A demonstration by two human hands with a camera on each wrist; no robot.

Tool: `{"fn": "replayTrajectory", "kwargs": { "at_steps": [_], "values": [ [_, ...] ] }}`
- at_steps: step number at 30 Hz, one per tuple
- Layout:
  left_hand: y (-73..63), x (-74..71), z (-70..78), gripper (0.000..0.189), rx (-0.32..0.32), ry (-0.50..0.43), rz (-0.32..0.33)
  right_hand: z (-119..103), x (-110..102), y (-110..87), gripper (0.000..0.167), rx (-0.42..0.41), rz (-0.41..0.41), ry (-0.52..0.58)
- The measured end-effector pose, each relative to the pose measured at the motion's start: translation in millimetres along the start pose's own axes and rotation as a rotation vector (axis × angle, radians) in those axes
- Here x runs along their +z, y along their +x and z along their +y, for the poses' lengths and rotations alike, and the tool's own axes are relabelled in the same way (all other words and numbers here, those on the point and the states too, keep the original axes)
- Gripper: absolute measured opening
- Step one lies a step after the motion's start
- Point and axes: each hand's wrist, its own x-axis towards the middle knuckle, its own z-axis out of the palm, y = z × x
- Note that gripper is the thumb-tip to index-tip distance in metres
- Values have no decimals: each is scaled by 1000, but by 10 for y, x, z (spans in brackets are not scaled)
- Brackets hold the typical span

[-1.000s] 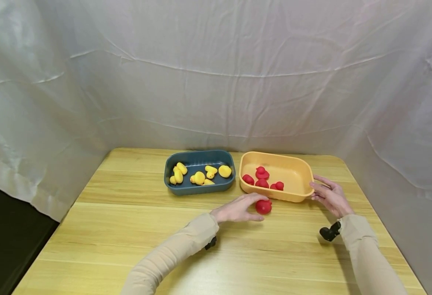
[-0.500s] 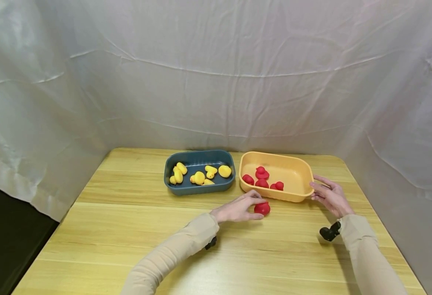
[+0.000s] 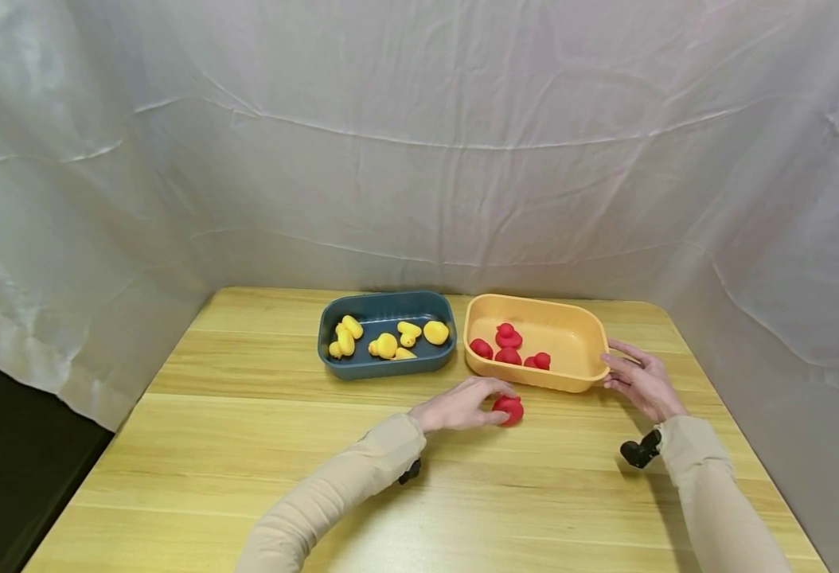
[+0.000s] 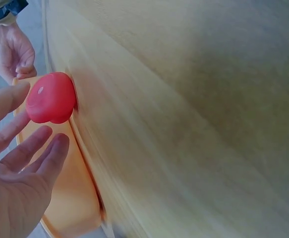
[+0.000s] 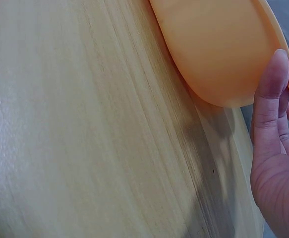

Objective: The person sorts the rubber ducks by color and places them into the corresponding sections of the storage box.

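A red toy duck (image 3: 509,409) is on the table just in front of the orange tub (image 3: 566,341). My left hand (image 3: 464,406) reaches it from the left, thumb and forefinger at its near end in a loose pinch; in the left wrist view the other fingers are spread beside the duck (image 4: 52,99). Several more red ducks (image 3: 509,338) lie inside the orange tub. At the tub's right end, my right hand (image 3: 645,386) holds the rim, with the thumb (image 5: 272,82) on it and the fingers partly hidden behind.
Left of the orange tub stands a dark blue tub (image 3: 391,368) with several yellow ducks (image 3: 385,345) in it. Both tubs are near the back edge of the wooden table (image 3: 247,446). Pale curtains (image 3: 391,143) hang behind and at both sides.
The red duck near my left hand has turned and shifted slightly toward me, and the left thumb now overlaps it. My right hand and both tubs stay where they were.
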Motion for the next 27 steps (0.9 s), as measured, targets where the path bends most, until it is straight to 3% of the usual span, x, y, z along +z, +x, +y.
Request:
{"fn": "replayTrajectory", "kwargs": {
  "at_steps": [11,20,27],
  "values": [
    [7,-14,23,24,-6,-19,20,-3,-1,2,32,10,4,-13],
    [32,-12,26,20,10,-28,-13,-12,3,1,33,5,-3,-12],
    [30,4,15,19,13,-20,-32,-14,9,1,50,28,15,-40]
  ]
}}
